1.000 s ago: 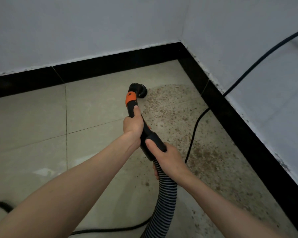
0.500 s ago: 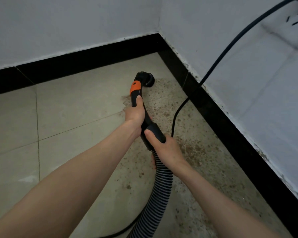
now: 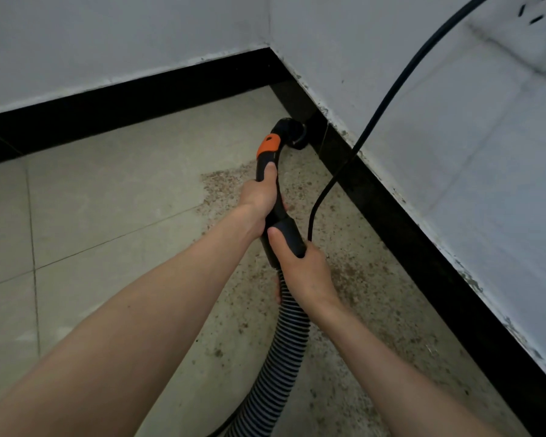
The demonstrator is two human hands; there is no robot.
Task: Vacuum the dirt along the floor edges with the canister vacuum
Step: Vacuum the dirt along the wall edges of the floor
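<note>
The black vacuum handle [image 3: 285,235] with an orange band [image 3: 268,146] is gripped by both hands. My left hand [image 3: 259,197] holds its upper part, thumb lying along the top. My right hand [image 3: 300,272] grips the lower cuff where the ribbed hose [image 3: 278,367] joins. The nozzle [image 3: 292,132] touches the black skirting [image 3: 391,216] on the right wall, close to the corner. Brown dirt [image 3: 353,279] is spread over the floor tiles along that skirting and under the hands.
A black power cord [image 3: 382,108] hangs from the upper right wall down to the floor beside the handle. Black skirting also runs along the back wall [image 3: 123,99]. Pale tiles [image 3: 108,200] to the left look free of dirt.
The nozzle has moved right across the dirt patch, from the open tile to the right-hand skirting near the corner. Both hands kept their grip on the handle.
</note>
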